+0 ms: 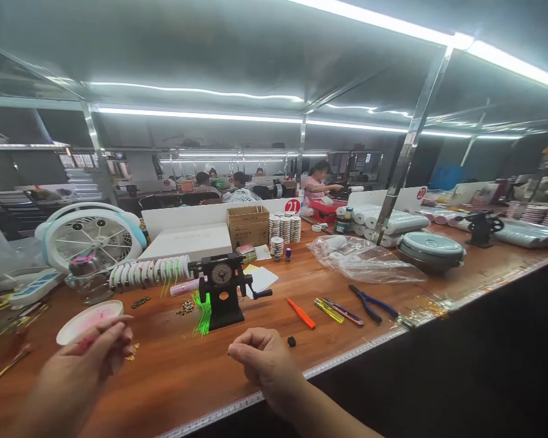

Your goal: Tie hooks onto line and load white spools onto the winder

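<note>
My left hand (89,353) is over the front edge of a shallow white dish (75,323) with pinkish contents or stains. Its fingers are pinched together and slightly blurred; whatever lies between them is hard to see. Above the table's front edge, my right hand (269,362) is closed, thumb against index finger, with nothing nameable showing. Between and beyond both hands stands a black hand-cranked winder (221,286) with a dial. A row of white spools (150,274) sits on its shaft to the left. Bright green strands (203,315) hang down at its base.
Right of the winder lie an orange-handled pointed tool (301,313), a yellow-handled tool (329,310) and blue-handled pliers (372,303). A small black cube (291,342) is near my right hand. Behind are a white fan (94,237), a cardboard box (248,228) and stacked spools (285,228).
</note>
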`<move>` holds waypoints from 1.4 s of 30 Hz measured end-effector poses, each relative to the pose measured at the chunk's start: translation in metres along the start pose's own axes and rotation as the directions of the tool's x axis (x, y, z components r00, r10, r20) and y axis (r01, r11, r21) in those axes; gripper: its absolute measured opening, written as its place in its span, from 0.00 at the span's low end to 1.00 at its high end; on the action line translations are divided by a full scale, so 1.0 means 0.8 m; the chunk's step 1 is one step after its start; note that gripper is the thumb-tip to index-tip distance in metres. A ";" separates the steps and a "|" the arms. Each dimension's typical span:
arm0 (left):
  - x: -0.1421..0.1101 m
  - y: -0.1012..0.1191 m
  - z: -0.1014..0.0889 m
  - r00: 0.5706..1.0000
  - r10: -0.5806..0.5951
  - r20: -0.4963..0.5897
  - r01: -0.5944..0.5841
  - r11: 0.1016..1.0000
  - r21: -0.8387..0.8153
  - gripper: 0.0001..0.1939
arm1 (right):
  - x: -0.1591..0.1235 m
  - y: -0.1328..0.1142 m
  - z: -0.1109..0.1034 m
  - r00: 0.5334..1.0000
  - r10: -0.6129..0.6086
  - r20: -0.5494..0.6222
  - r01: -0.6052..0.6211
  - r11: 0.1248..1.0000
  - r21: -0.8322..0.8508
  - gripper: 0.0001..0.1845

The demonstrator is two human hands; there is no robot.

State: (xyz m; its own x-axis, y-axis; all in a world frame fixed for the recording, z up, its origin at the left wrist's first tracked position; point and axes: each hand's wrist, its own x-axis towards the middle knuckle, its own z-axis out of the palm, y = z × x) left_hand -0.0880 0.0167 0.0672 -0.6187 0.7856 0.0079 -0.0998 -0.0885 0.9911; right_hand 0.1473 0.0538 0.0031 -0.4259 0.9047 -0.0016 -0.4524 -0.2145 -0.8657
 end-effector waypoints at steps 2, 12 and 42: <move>-0.038 -0.017 0.024 0.972 -0.195 0.132 0.213 0.967 -0.140 0.21 | -0.006 -0.002 0.010 1.000 -0.007 0.015 0.007 0.999 0.047 0.15; -0.100 -0.067 0.072 0.667 -0.511 0.542 0.689 0.700 -0.188 0.28 | -0.020 0.006 0.050 0.998 -0.062 -0.001 0.062 0.996 0.064 0.11; -0.102 -0.058 0.085 0.765 -0.410 0.497 0.601 0.732 -0.321 0.20 | -0.012 0.009 0.038 0.995 -0.035 0.094 0.032 0.999 0.035 0.18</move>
State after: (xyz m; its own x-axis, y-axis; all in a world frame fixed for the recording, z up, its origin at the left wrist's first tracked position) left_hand 0.0204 -0.0016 0.0296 -0.0451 0.9413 -0.3347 -0.6950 0.2111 0.6874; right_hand 0.1242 0.0320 0.0122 -0.4818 0.8730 0.0761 -0.4932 -0.1984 -0.8470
